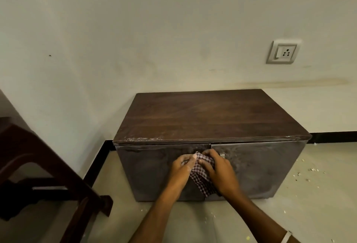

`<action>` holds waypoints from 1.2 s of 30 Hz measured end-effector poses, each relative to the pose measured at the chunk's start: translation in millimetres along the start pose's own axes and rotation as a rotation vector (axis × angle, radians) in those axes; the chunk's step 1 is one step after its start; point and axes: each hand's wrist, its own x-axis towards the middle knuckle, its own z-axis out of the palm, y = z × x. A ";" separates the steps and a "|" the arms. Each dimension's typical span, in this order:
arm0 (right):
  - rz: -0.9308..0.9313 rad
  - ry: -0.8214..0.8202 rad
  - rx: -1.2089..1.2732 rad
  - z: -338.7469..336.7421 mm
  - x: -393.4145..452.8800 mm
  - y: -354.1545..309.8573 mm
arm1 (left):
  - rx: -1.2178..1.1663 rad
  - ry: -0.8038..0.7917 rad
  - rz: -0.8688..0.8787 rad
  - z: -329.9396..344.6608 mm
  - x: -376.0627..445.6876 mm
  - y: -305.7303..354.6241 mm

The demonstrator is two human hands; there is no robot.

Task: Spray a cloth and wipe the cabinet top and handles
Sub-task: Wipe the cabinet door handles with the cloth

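Note:
A low dark wooden cabinet (208, 119) stands against the wall, its two doors facing me. A checked cloth (202, 177) hangs in front of the doors where they meet. My left hand (183, 167) grips the cloth's upper left part. My right hand (218, 167) holds it from the right, fingers pressed into the fabric. A small metal handle (222, 155) of the right door shows just beside my right hand. The left door's handle is hidden behind my hands and the cloth. No spray bottle is in view.
A dark wooden chair (38, 169) stands on the left, close to the cabinet. A wall socket (284, 52) sits above the cabinet on the right. Small crumbs lie scattered on the pale floor (309, 175) to the right.

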 end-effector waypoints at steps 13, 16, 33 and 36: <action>0.047 0.168 -0.097 10.3 5.6 -13.2 | -0.205 0.038 -0.207 7.9 8.6 -10.3; 0.143 0.221 0.020 11.0 1.0 -12.9 | -0.133 0.046 -0.133 10.3 11.6 -11.3; 0.160 0.250 0.137 41.1 -23.7 -4.0 | 0.007 -0.043 -0.044 1.7 15.8 -28.5; 0.167 0.305 0.157 35.5 -13.0 -12.5 | -0.018 -0.006 -0.016 6.5 17.4 -21.8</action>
